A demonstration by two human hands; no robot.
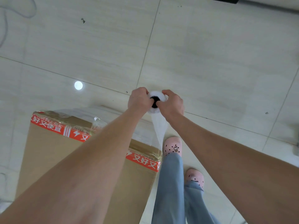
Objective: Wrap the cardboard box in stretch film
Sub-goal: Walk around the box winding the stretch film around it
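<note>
Two hands clasp a roll of stretch film (155, 94), seen end-on from above, with its black core (155, 102) facing the camera. The left hand (139, 100) curls round the roll's left side and the right hand (172, 103) round its right side. Both thumbs lie at the core, and the fingers behind the roll are hidden. The roll is held over the tiled floor (210, 62), beyond the far right corner of the cardboard box (48, 152). A band of clear film (159, 128) runs from the roll back down to that corner. The box stands on the floor to the person's left, partly under the left forearm. Glossy, wrinkled film lies over its far edge, covering a strip of red tape (48, 126) printed with white characters. Just beside the box's right edge are the person's legs in blue trousers (169, 183) and two pink clogs (172, 146) with black dots. A round light reflection (78, 85) shines on the floor beyond the box. A pale cable (4, 21) loops toward the floor's far left.
</note>
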